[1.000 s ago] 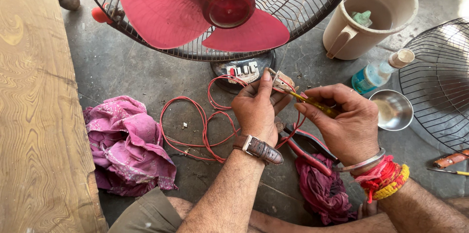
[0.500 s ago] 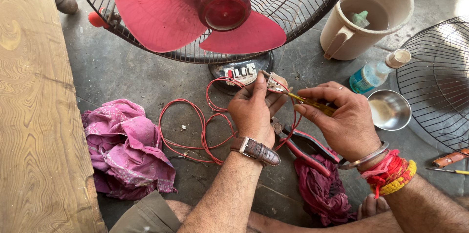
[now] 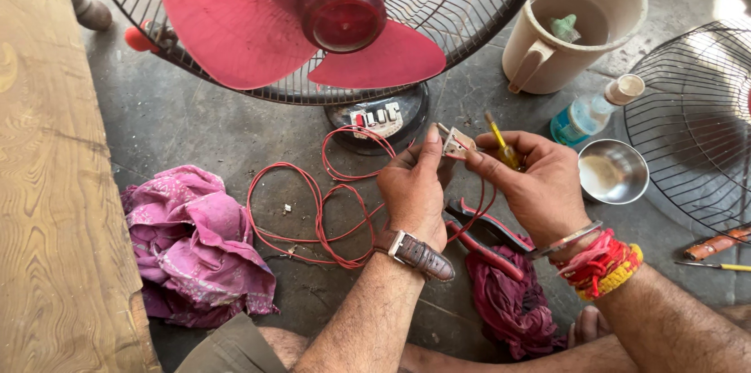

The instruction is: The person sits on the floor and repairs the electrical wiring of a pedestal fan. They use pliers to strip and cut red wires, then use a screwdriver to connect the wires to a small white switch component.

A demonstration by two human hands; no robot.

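My left hand, with a watch on its wrist, pinches a small grey electrical part from which red wire loops down over the floor. My right hand, wearing a bangle and red and yellow threads, grips a yellow-handled screwdriver with its tip at that part. Both hands meet just in front of the base of a table fan with red blades. Red-handled pliers lie under my hands.
A wooden bench runs along the left. A pink cloth lies beside it, a darker one near my leg. A beige jug, a small bottle, a steel bowl and a loose fan grille sit at right.
The screwdriver in my right hand has tilted upward, and both hands have lifted the small part slightly. The view has shifted a little.
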